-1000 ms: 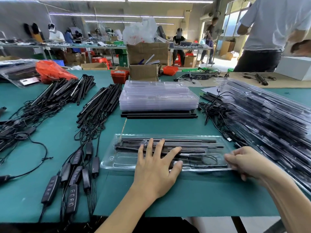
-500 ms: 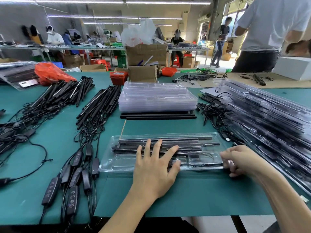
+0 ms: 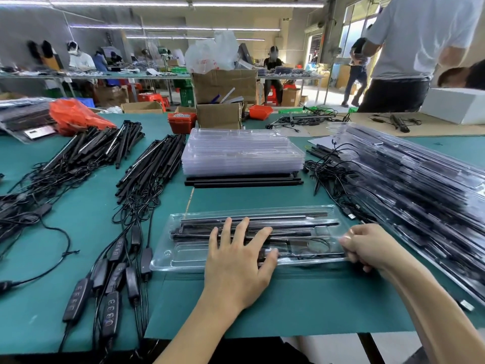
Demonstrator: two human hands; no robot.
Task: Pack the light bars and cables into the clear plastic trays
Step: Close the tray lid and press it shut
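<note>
**On the green bench: packed tray held flat under two hands**

Near the front edge of the green table [image 3: 65,232], lying flat and lengthwise: clear plastic tray [image 3: 183,256], closed over black light bars [image 3: 283,223] in its far channels and a coiled cable [image 3: 315,245] in the near right pocket. Pressed palm-down on the tray's middle: left hand [image 3: 236,266], fingers straight and spread, tips over the bars, thumb along the near rim, nothing gripped. At the tray's right end: right hand [image 3: 367,248], fingers curled, pinching the tray's edge.

Just behind, across the table: stack of empty trays [image 3: 241,153], resting on a few loose black bars [image 3: 244,181]. To the right, slanting away toward the far edge: long leaning pile of filled trays [image 3: 420,185], with loose black cables [image 3: 330,179] tangled between it and the empty stack. To the left: two heaps of unpacked light bars [image 3: 149,166], wires trailing toward the front edge and ending in inline switch controllers [image 3: 110,311]. Farther left: orange plastic bag [image 3: 76,114]. Behind the empty stack: small red bin [image 3: 182,122] and cardboard boxes [image 3: 223,88]. Far right, standing at the table: person in a white shirt [image 3: 420,35].
</note>
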